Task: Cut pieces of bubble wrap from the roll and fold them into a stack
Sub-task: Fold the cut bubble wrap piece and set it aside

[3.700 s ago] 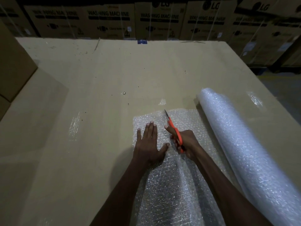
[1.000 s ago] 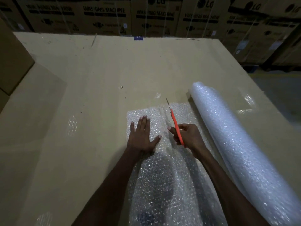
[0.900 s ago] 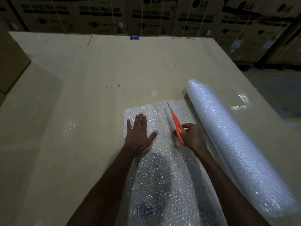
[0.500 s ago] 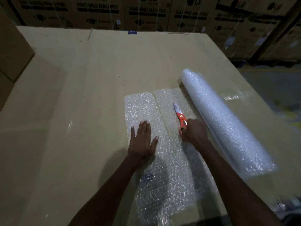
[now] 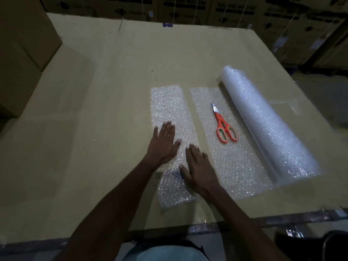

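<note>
A cut strip of bubble wrap [image 5: 169,108] lies lengthwise on the cardboard work surface [image 5: 94,119]. My left hand [image 5: 163,146] rests flat on its middle with straight fingers. My right hand [image 5: 197,166] lies flat on the same strip just nearer to me. To the right, the unrolled sheet [image 5: 226,162] still joins the bubble wrap roll [image 5: 263,119]. The orange-handled scissors [image 5: 224,127] lie closed on that sheet, blades pointing away from me, held by neither hand.
Brown cartons [image 5: 24,53] stack up at the left, and printed washing machine boxes [image 5: 235,12] line the back. The near table edge [image 5: 282,221] has shiny tape along it. A dark rounded object [image 5: 337,243] sits at the bottom right.
The cut strip has separated and slid left from the roll's sheet. My right hand put the scissors down on the sheet and moved onto the strip beside my left hand.
</note>
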{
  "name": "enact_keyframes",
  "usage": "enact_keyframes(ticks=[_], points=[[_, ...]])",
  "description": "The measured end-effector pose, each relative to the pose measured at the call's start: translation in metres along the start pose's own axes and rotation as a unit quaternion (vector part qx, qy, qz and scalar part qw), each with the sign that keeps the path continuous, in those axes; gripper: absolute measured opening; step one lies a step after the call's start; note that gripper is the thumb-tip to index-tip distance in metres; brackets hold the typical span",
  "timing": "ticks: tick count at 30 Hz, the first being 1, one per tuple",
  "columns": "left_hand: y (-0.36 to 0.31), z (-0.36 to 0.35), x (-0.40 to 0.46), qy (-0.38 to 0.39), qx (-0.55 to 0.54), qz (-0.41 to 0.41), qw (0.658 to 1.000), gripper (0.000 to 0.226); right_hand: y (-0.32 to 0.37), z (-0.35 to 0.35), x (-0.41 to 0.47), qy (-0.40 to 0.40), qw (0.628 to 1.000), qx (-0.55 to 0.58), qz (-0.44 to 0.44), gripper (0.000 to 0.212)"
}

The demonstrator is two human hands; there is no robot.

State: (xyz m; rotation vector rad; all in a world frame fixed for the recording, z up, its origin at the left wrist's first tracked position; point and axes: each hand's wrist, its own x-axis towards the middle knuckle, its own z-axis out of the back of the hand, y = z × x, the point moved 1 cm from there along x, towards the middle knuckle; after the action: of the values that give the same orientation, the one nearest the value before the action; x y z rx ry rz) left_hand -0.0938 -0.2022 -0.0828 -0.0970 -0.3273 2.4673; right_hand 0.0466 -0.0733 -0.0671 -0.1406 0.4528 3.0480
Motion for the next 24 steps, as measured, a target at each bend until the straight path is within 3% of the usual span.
enact_keyframes(ticks=[6, 11, 18, 20, 24], points=[[-0.001, 0.004, -0.049, 0.015, -0.004, 0.036, 0.999, 0.071, 0.002, -0.009, 0.021, 0.02, 1.0, -0.007, -0.003, 0.091], [0.0, -0.006, -0.094, 0.021, -0.021, 0.067, 0.997, 0.08, 0.004, -0.005, 0.037, 0.005, 1.0, 0.003, 0.007, 0.075], [0.004, -0.001, -0.101, 0.029, -0.009, 0.058, 0.998, 0.08, -0.003, 0.007, 0.02, 0.021, 0.997, 0.051, 0.058, 0.069], [0.005, 0.004, -0.104, 0.04, -0.005, 0.033, 0.999, 0.082, -0.009, 0.016, 0.007, 0.02, 0.992, 0.063, 0.104, 0.065], [0.009, 0.013, -0.124, 0.064, -0.003, -0.119, 0.991, 0.093, -0.02, 0.032, -0.014, -0.001, 0.985, 0.095, 0.144, 0.064]])
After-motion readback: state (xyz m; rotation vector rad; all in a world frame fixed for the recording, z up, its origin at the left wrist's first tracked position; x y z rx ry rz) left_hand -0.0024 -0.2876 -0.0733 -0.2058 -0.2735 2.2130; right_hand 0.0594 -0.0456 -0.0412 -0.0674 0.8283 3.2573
